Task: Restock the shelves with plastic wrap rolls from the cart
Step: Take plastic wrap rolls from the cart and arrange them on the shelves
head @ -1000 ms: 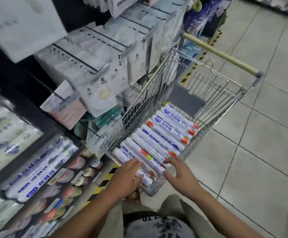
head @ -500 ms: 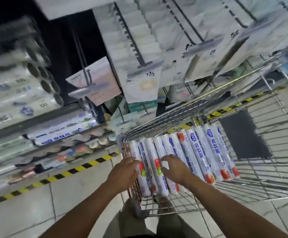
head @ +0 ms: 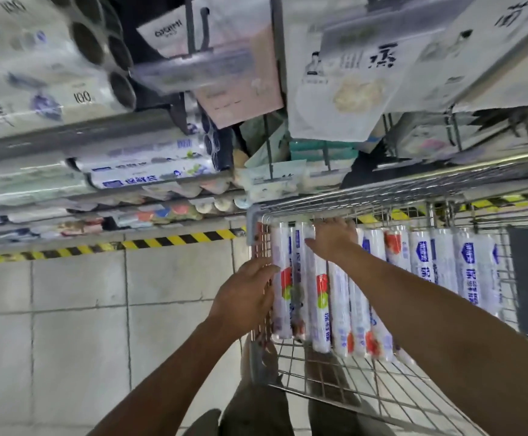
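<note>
Status: early, by my read.
- Plastic wrap rolls [head: 473, 272]: full row lying side by side on cart [head: 382, 196] floor; none lifted out.
- Left hand [head: 247, 297]: at cart's left wall, fingertips touching the outermost roll; can't tell if it grips.
- Right hand [head: 335, 242]: laid flat over far ends of rolls, fingers spread, pinching nothing.
- Shelf [head: 67, 143]: to the left, w/ matching shelf rolls [head: 149, 171] stocked already; room left unclear (blur).
- Obstacles: hanging packets [head: 344, 73] overhang the cart; wire wall sits btwn rolls and shelf.
- Floor: hazard tape [head: 177, 240] along shelf base.
</note>
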